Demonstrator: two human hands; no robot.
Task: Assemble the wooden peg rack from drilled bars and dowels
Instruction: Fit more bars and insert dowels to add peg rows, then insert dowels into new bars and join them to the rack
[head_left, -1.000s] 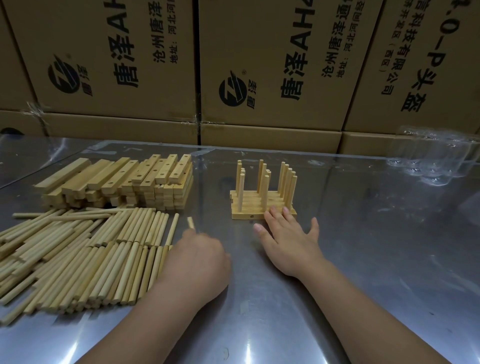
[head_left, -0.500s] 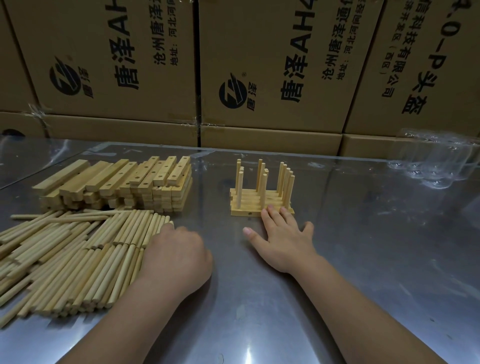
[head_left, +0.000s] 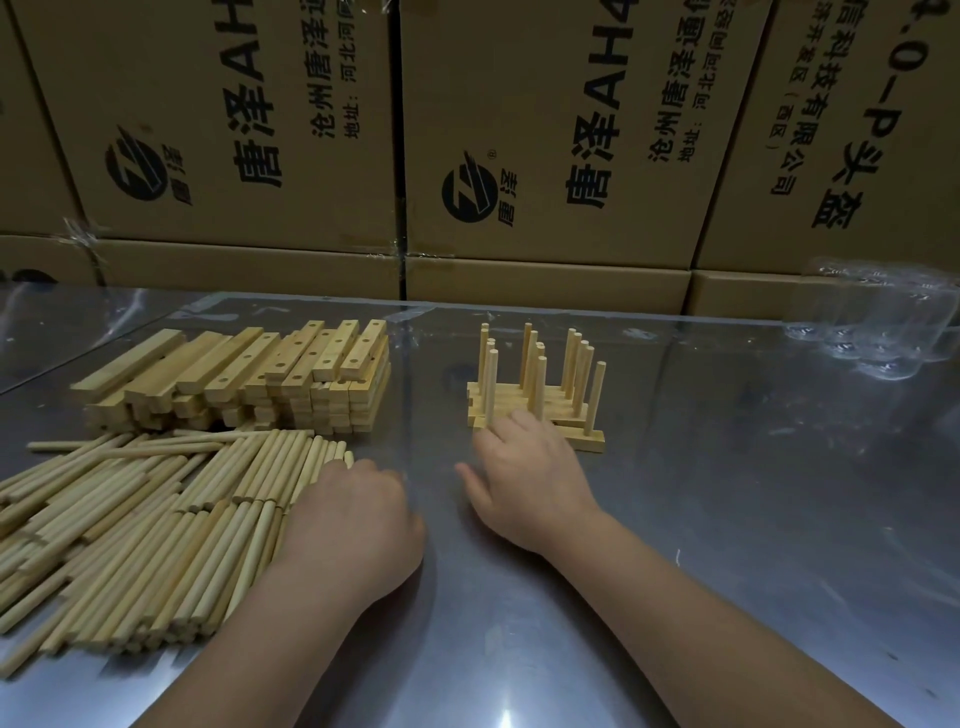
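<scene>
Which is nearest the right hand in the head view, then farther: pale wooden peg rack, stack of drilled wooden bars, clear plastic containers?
1. Pale wooden peg rack, just ahead; the right hand touches it.
2. Stack of drilled wooden bars, back left.
3. Clear plastic containers, far back right.

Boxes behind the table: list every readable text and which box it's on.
"唐泽AH", cut off above: left box, middle box.
"沧州唐泽通", cut off above: same two.
"科技有限公司": right box.
"0-P头盔": right box.
"地址:" lines and bracketed print: too small to read fully.
</scene>
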